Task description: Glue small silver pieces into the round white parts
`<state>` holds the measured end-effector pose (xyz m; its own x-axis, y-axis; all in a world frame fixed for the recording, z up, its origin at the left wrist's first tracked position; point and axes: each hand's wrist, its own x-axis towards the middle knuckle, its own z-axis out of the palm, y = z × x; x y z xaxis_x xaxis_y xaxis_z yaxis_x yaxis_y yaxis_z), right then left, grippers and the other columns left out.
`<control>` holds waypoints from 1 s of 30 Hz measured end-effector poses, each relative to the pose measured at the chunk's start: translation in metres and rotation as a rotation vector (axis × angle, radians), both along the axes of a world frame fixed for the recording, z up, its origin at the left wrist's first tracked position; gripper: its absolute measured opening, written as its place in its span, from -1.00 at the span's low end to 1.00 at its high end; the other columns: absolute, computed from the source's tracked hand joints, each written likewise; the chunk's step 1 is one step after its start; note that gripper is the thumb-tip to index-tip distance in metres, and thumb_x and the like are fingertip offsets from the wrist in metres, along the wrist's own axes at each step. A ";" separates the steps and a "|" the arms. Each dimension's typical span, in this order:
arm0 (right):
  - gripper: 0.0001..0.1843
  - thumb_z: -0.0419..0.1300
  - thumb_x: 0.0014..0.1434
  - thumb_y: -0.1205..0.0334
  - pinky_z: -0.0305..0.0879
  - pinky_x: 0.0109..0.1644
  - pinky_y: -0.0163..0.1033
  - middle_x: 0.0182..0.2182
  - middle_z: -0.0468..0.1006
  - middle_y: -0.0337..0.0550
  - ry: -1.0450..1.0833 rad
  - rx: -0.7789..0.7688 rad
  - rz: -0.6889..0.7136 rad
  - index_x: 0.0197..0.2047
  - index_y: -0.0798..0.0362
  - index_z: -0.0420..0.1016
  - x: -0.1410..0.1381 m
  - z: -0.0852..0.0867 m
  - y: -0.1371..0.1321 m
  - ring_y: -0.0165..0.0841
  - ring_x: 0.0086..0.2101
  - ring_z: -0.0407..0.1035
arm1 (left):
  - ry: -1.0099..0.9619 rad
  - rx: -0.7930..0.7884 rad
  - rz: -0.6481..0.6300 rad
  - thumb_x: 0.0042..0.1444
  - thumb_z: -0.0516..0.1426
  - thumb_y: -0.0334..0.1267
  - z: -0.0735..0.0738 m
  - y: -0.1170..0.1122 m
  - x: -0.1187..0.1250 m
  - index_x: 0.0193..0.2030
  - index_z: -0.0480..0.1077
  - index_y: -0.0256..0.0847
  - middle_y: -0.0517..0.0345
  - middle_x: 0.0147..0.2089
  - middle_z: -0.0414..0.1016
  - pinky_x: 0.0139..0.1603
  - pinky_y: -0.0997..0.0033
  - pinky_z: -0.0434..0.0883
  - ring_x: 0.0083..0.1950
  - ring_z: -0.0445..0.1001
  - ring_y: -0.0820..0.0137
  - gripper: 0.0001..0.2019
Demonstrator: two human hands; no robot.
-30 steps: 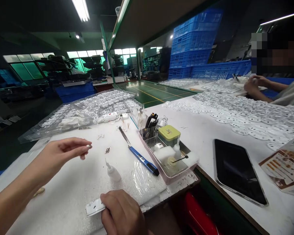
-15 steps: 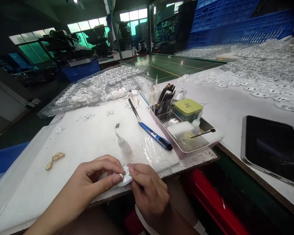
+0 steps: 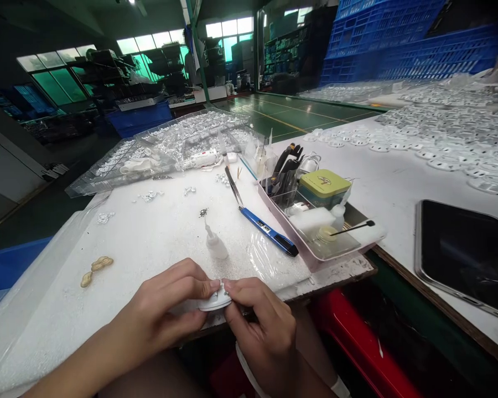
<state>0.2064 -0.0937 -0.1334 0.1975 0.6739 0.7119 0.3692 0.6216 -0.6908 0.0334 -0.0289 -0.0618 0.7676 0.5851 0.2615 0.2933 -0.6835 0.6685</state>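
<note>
At the white foam board's point(image 3: 149, 243) near edge, small white disc point(image 3: 216, 301) flat, pinched between both hands' fingers point(image 3: 199, 286).

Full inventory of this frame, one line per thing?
round part: 1, white, pinched between both hands at the board's near edge
squeeze bottle: 1, clear, mid-board
blue pen tool: 1, right of the bottle
pink tray: 1, holds the green tin
peanuts: 2, tan, board's left
tablet: 1, black, far right
white discs: many, back right table
left hand: 1
right hand: 1
</note>
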 end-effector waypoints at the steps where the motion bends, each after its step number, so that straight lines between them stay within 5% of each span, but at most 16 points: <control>1: -0.69 0.14 0.17 0.59 0.49 -0.14 -0.30 -0.29 0.55 -0.14 -0.004 -0.027 0.004 -0.11 0.04 0.41 0.002 0.004 -0.001 -0.39 -0.23 0.49 | 0.012 0.030 -0.018 0.18 0.15 -0.47 0.002 0.002 -0.002 0.02 0.42 0.05 0.12 -0.17 0.53 -0.11 0.44 0.45 -0.15 0.52 0.33 -0.65; 4: -0.76 0.18 0.17 0.47 0.45 -0.16 -0.30 -0.29 0.52 -0.19 -0.019 -0.192 0.083 -0.11 0.01 0.41 0.009 0.018 -0.003 -0.40 -0.24 0.46 | 0.052 0.085 -0.061 0.16 0.18 -0.48 0.012 0.010 -0.011 0.06 0.45 0.06 0.10 -0.17 0.57 0.03 0.32 0.44 -0.09 0.53 0.26 -0.61; 8: -0.68 0.23 0.18 0.27 0.41 -0.23 -0.27 -0.29 0.38 -0.21 -0.026 -0.248 -0.047 0.00 0.01 0.32 0.016 0.031 0.004 -0.41 -0.34 0.35 | -0.098 0.002 0.116 0.05 0.30 -0.38 0.023 0.036 -0.023 -0.19 0.57 0.00 0.10 -0.34 0.55 -0.25 0.37 0.45 -0.25 0.52 0.23 -0.79; 11: -0.64 0.26 0.19 0.19 0.40 -0.13 -0.13 -0.20 0.37 -0.07 -0.218 -0.177 -0.273 0.03 0.07 0.32 0.015 0.033 0.023 -0.28 -0.20 0.34 | -0.233 -0.176 0.314 -0.01 0.34 -0.28 0.019 0.058 -0.024 -0.30 0.48 -0.08 0.15 -0.35 0.46 -0.26 0.35 0.49 -0.28 0.51 0.27 -0.85; 15: -0.83 0.28 0.18 0.23 0.39 -0.07 -0.01 -0.16 0.44 -0.02 -0.359 -0.205 -0.243 -0.21 0.06 0.37 0.010 0.033 0.046 -0.15 -0.09 0.36 | -0.337 -0.601 0.388 0.01 0.36 -0.23 0.006 0.067 -0.022 -0.31 0.35 -0.16 0.18 -0.21 0.47 -0.26 0.33 0.61 -0.24 0.50 0.35 -0.74; 18: -0.80 0.25 0.20 0.28 0.42 -0.07 -0.14 -0.15 0.54 -0.09 -0.113 -0.217 -0.072 -0.35 0.03 0.26 0.006 0.037 0.050 -0.26 -0.11 0.46 | -0.393 -0.938 0.380 -0.01 0.38 -0.27 0.001 0.062 -0.020 -0.35 0.32 -0.21 0.20 -0.30 0.47 -0.28 0.37 0.63 -0.29 0.47 0.42 -0.71; 21: -0.85 0.22 0.26 0.23 0.47 -0.19 -0.27 -0.21 0.60 -0.17 0.190 -0.217 0.065 -0.23 0.00 0.28 0.002 0.044 0.050 -0.39 -0.26 0.53 | -0.411 -1.053 0.367 0.02 0.36 -0.32 0.003 0.059 -0.020 -0.36 0.33 -0.24 0.19 -0.35 0.46 -0.34 0.47 0.62 -0.33 0.48 0.46 -0.75; 25: -0.80 0.22 0.26 0.08 0.39 -0.39 -0.37 -0.42 0.52 -0.25 0.270 -0.170 -0.004 -0.15 0.02 0.38 -0.002 0.055 0.055 -0.46 -0.45 0.43 | -0.457 -1.144 0.340 0.04 0.32 -0.38 0.007 0.060 -0.022 -0.36 0.33 -0.26 0.16 -0.32 0.47 -0.33 0.50 0.62 -0.33 0.48 0.47 -0.79; 30: -0.70 0.28 0.19 0.07 0.24 -0.49 -0.38 -0.43 0.42 -0.29 0.475 -0.111 -0.024 -0.08 -0.01 0.34 -0.011 0.062 0.064 -0.48 -0.52 0.32 | -0.460 -1.196 0.319 0.04 0.30 -0.43 0.005 0.062 -0.022 -0.35 0.33 -0.27 0.13 -0.31 0.47 -0.36 0.52 0.61 -0.36 0.49 0.47 -0.81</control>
<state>0.1954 -0.0298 -0.0711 0.4998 0.7318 0.4633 0.0106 0.5297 -0.8481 0.0112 0.0331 -0.0567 0.5348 0.7731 -0.3412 -0.0844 0.4506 0.8887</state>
